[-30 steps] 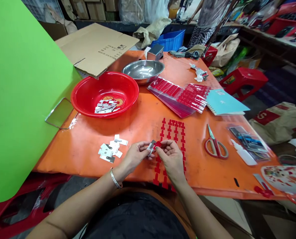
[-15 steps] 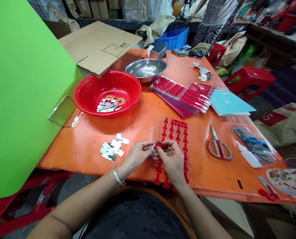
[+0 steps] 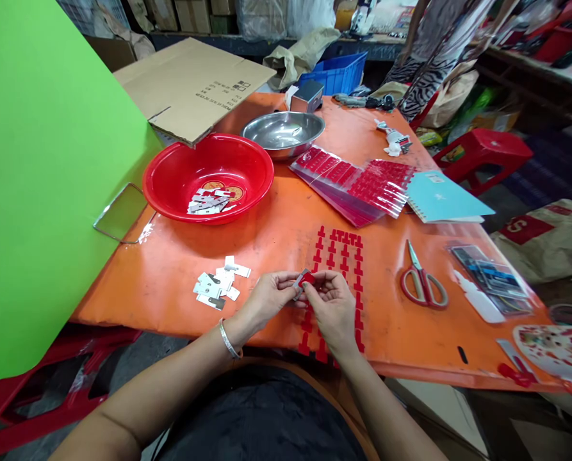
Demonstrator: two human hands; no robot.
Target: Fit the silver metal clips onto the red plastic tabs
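Observation:
Between both hands, above the near edge of the orange table, is a small flat metal plate with a red sticker piece at its upper right. My left hand pinches the plate from the left. My right hand has its thumb and fingers closed on the red sticker piece against the plate. Under and around the right hand lies a sheet of red T-shaped stickers, partly covered by that hand. To the left, a loose pile of similar metal plates lies on the table.
A red basin holds several plates; a steel bowl stands behind it. Red sticker sheets and a blue notebook lie beyond. Scissors and a white bottle are at right. A green board rises at left.
My hands stay almost in place; the plate between them is tilted slightly differently. In the background, a person in patterned trousers has shifted to the right.

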